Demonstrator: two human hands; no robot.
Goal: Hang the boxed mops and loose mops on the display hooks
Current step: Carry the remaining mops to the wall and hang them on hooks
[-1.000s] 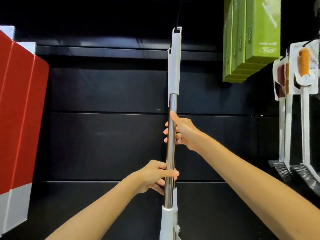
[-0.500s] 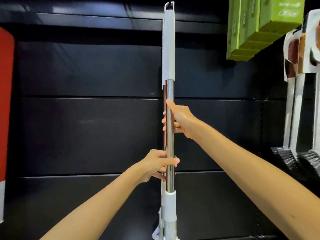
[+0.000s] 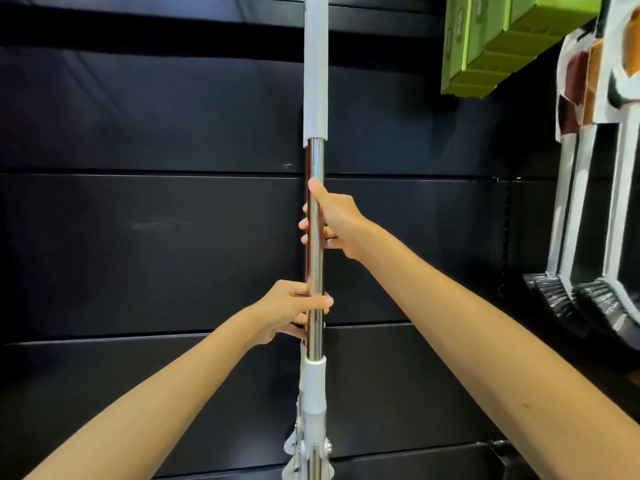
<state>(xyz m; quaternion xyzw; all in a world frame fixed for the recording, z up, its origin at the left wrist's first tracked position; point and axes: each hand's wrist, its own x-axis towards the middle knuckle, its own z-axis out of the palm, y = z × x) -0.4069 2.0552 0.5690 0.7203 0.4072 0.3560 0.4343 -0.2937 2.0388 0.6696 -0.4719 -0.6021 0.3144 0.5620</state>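
Observation:
A loose mop [image 3: 315, 161] stands upright in the middle of the view, with a shiny steel pole, a pale grey grip on top and a white collar below. A second pole shows just behind it. My right hand [image 3: 334, 221] is wrapped around the steel pole at mid height. My left hand [image 3: 294, 311] grips the pole lower down, just above the white collar. The top of the grip and any hook run out of the frame. Green boxed mops [image 3: 498, 46] hang at the upper right.
A black panelled display wall [image 3: 138, 237] fills the background. At the right edge hang several brooms [image 3: 585, 202] with white handles, card sleeves and black bristles. The mop's white hinge [image 3: 308, 448] is at the bottom edge.
The view has dropped and shifted right: the mop's top end and hook left the frame, the red box at the left is gone. Both hands keep their grip on the pole.

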